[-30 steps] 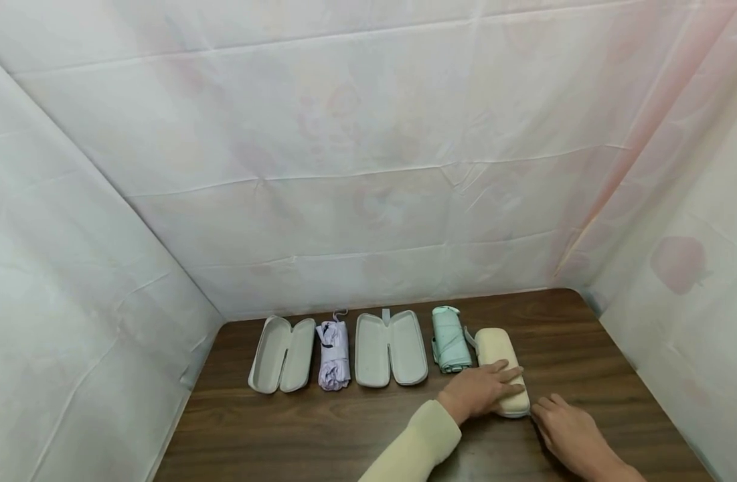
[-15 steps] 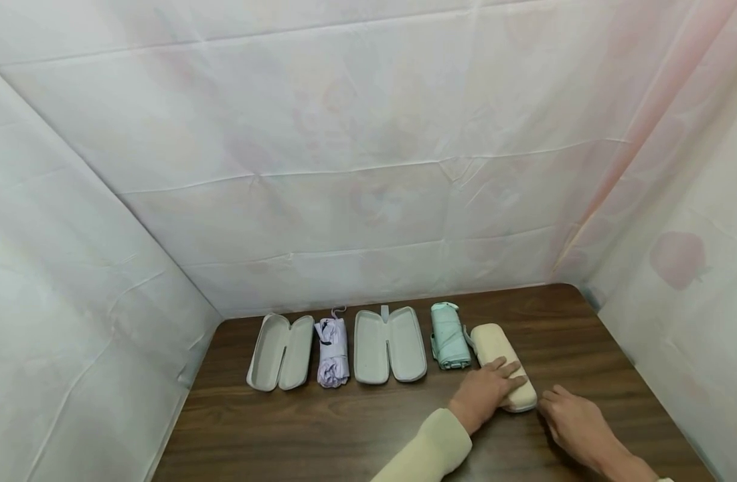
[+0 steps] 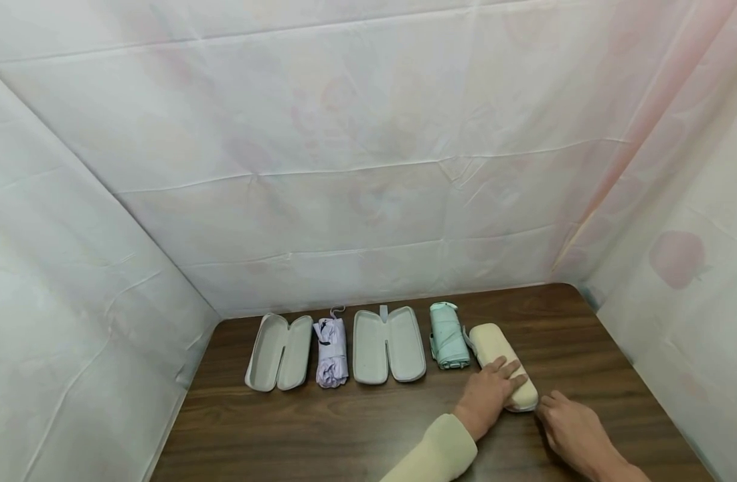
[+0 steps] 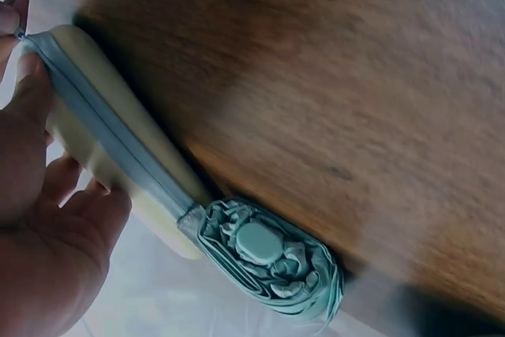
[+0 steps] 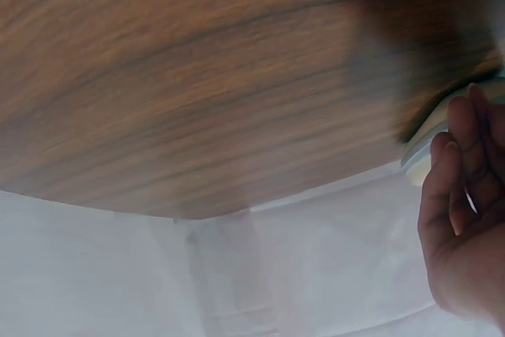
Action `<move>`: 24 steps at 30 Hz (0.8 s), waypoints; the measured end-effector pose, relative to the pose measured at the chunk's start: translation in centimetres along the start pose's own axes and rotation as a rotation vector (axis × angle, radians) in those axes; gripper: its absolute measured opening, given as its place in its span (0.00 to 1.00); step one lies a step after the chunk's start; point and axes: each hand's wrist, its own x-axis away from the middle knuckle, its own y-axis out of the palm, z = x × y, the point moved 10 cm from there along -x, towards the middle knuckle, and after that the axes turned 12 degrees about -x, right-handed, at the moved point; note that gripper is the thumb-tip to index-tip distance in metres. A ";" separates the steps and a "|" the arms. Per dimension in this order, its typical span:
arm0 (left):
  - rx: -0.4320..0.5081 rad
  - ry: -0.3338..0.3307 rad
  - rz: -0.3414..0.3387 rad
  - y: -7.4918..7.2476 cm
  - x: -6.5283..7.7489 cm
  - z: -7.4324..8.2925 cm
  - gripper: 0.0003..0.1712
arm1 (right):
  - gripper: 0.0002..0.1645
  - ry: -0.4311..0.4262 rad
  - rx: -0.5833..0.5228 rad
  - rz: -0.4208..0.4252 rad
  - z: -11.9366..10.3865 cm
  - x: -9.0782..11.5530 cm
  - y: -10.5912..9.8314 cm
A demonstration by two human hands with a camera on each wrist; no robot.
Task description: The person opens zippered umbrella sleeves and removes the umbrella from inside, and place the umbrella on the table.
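Note:
A pale yellow zip case [image 3: 495, 341] lies closed at the right of the row in the head view, slightly slanted. My left hand [image 3: 487, 395] grips its near half, fingers spread over the top; the left wrist view shows the thumb by the grey zip band [image 4: 102, 124]. At the near right corner my right hand [image 3: 573, 428] pinches the small zipper pull [image 4: 20, 35], mostly hidden by the fingertips. In the right wrist view only one end of the case shows beyond the curled fingers. A rolled mint-green folding umbrella [image 3: 449, 338] lies left of the case.
Farther left on the brown wood table [image 3: 272, 435] are an open grey-lined case [image 3: 371, 348], a rolled lilac folding umbrella [image 3: 333, 351] and another open case [image 3: 294, 355]. A pale curtain [image 3: 344, 221] stands behind the table's far edge and at both sides.
The yellow case has turned slightly, its near end shifting right under my left hand. My right hand has moved a little right with that corner. The head view has shifted slightly.

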 end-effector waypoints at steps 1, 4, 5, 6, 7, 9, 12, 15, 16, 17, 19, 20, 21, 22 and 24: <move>-0.002 -0.006 0.016 -0.1 0.0 0.0 0.35 | 0.12 0.003 0.001 0.009 -0.1 0.1 0.0; -0.026 -0.023 0.041 -0.1 0.0 0.2 0.35 | 0.12 -0.003 -0.011 0.048 -0.4 0.2 -0.1; -0.036 -0.028 0.047 -0.1 -0.1 0.3 0.35 | 0.12 -0.011 -0.013 0.065 -0.5 0.2 -0.2; -0.042 -0.036 0.048 0.0 -0.1 0.4 0.35 | 0.12 -0.021 -0.013 0.077 -0.6 0.3 -0.2; -0.045 -0.044 0.047 0.0 -0.1 0.5 0.35 | 0.12 -0.030 -0.013 0.091 -0.7 0.3 -0.2; -0.038 -0.065 0.051 0.0 -0.1 0.6 0.35 | 0.11 -0.047 -0.005 0.116 -1.0 0.4 -0.3; -0.012 -0.099 0.066 -0.2 0.1 0.5 0.34 | 0.11 -0.049 0.005 0.124 -1.1 0.4 -0.2; -0.012 -0.127 0.090 -0.5 0.2 0.6 0.34 | 0.12 -0.047 0.007 0.123 -1.3 0.4 -0.2; -0.015 -0.134 0.100 -0.5 0.2 0.6 0.33 | 0.12 -0.046 0.007 0.125 -1.3 0.4 -0.1; -0.022 -0.141 0.108 -0.5 0.2 0.6 0.33 | 0.13 -0.048 0.007 0.130 -1.4 0.4 -0.2; -0.038 -0.153 0.121 -0.5 0.2 0.8 0.33 | 0.14 -0.049 0.008 0.138 -1.5 0.5 -0.2; -0.041 -0.159 0.128 -0.5 0.1 0.8 0.33 | 0.14 -0.046 0.009 0.140 -1.5 0.5 -0.3; -0.045 -0.163 0.135 -0.4 0.1 0.9 0.32 | 0.14 -0.039 0.010 0.138 -1.5 0.5 -0.3; -0.052 -0.165 0.142 -0.4 0.1 0.9 0.32 | 0.14 -0.027 0.009 0.131 -1.4 0.5 -0.3; -0.055 -0.158 0.159 -0.3 0.0 1.0 0.33 | 0.14 0.008 0.013 0.110 -1.2 0.4 -0.2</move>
